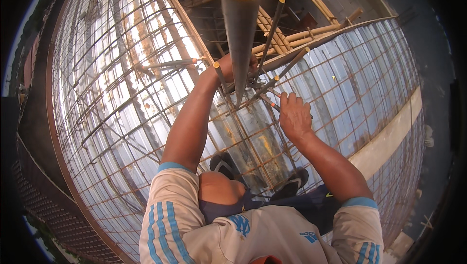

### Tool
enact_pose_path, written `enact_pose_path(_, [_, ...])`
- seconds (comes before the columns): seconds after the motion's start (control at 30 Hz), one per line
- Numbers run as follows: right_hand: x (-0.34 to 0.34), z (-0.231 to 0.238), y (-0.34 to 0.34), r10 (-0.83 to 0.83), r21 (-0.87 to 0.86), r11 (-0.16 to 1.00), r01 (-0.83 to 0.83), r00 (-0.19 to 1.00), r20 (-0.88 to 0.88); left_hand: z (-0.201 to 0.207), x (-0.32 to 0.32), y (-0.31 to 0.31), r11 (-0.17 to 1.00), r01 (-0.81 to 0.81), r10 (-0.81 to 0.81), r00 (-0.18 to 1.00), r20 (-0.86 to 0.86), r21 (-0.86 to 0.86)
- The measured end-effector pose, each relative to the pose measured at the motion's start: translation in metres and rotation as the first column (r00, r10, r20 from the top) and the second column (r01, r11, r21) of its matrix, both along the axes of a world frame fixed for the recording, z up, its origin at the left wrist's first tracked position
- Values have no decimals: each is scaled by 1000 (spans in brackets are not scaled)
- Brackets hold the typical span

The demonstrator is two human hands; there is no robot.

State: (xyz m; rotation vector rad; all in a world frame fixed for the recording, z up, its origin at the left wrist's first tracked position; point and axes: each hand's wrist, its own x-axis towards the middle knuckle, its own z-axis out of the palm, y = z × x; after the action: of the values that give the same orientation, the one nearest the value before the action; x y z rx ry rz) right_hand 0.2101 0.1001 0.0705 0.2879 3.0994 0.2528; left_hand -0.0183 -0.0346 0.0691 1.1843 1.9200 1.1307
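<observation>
My right hand [296,114] is closed round the handles of pincers [267,100] with orange on the grips. Their head points at a joint of steel bars beside several upright rebars [270,35]. At the same joint, my left hand [226,67] reaches behind a thick upright bar [239,30] with a yellow-painted top. Its fingers look curled near the bars, but the thick bar partly hides them and what they hold. A second tool with orange-tipped handles [170,63] lies on the rebar mesh [121,98] to the left.
Rebar mesh spreads over shiny corrugated metal sheets [340,64]. Beyond the upright bars is an opening with bamboo poles [311,34] below, edged by boards. A pale plank [389,140] lies at the right. My sandalled feet [292,181] stand on the mesh among the bars.
</observation>
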Motion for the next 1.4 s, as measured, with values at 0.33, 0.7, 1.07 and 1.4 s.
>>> enact_pose_path(0.33, [-30,31,38,39,-461,864,202,887,460,-7,1,0,999,-47,46,986,158,2])
enact_pose_path(0.7, [-21,19,10,-41,-225,967,116,949,313,3,1,0,998,-44,42,999,-29,-48])
enact_pose_path(1.07, [-21,23,17,-35,-330,931,160,935,353,13,6,-3,998,-11,14,999,51,-57])
enact_pose_path(1.4, [-30,31,27,34,-361,922,142,897,440,6,4,-6,995,37,-34,999,33,-98])
